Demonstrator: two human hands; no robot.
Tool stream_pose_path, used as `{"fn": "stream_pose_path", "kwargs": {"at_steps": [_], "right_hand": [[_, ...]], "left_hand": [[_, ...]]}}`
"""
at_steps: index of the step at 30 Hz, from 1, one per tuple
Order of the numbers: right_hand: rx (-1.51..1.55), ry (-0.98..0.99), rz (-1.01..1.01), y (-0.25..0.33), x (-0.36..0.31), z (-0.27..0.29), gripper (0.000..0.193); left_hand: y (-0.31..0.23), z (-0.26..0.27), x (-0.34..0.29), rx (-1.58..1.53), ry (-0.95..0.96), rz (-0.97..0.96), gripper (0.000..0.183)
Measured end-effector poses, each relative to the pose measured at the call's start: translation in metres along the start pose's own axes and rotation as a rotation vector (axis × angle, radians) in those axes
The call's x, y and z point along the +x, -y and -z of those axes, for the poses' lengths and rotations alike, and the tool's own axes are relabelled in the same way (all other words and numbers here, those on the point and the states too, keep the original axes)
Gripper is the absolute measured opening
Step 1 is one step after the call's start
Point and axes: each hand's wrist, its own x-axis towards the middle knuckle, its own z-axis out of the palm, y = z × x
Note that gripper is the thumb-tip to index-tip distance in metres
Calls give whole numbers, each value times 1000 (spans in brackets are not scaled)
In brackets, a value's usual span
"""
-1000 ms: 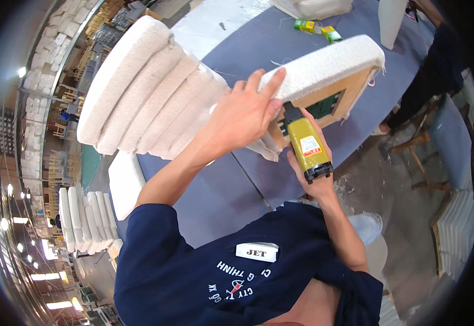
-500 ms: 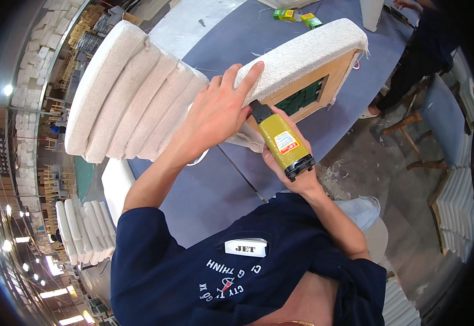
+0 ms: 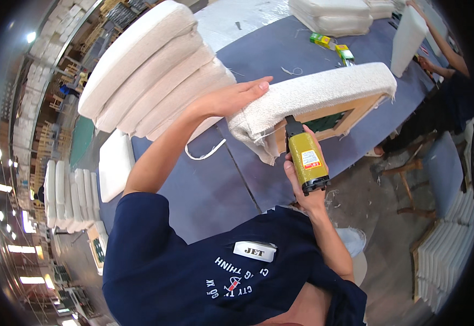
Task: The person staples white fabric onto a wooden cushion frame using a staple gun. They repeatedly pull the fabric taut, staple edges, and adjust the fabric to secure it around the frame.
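Observation:
A seat cushion (image 3: 329, 87) in white textured fabric stands on edge on the table, its wooden frame and dark green webbing showing on the side towards the right. My left hand (image 3: 231, 99) lies on the cushion's near-left top edge, fingers stretched out. In my right hand (image 3: 309, 196) is a yellow-green staple gun (image 3: 305, 155) with a black nose and end cap. Its nose touches or nearly touches the frame beside the folded fabric edge; the exact contact is hidden. Loose fabric hangs at the cushion's near corner.
Fabric-covered cushions are stacked (image 3: 155, 70) at left on the blue-grey table (image 3: 193, 190). A white strip (image 3: 207, 152) lies near them. Small green-yellow boxes (image 3: 344, 52) sit at the back. Another person's arm (image 3: 444, 41) holds a white cushion at far right. A chair (image 3: 441, 174) stands right.
My left hand has flattened and slid along the cushion's edge, away from the staple gun's nose. The staple gun is now more upright in view. The whole view has shifted.

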Motion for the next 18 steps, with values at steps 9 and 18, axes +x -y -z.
{"fn": "stream_pose_path", "kwargs": {"at_steps": [9, 18], "right_hand": [[-19, -33, 1, -1, 1, -5, 73], [35, 46, -59, 9, -4, -11, 79]], "left_hand": [[-52, -40, -32, 680, -229, -97, 63], [-60, -45, -36, 834, -224, -136, 83]]}}
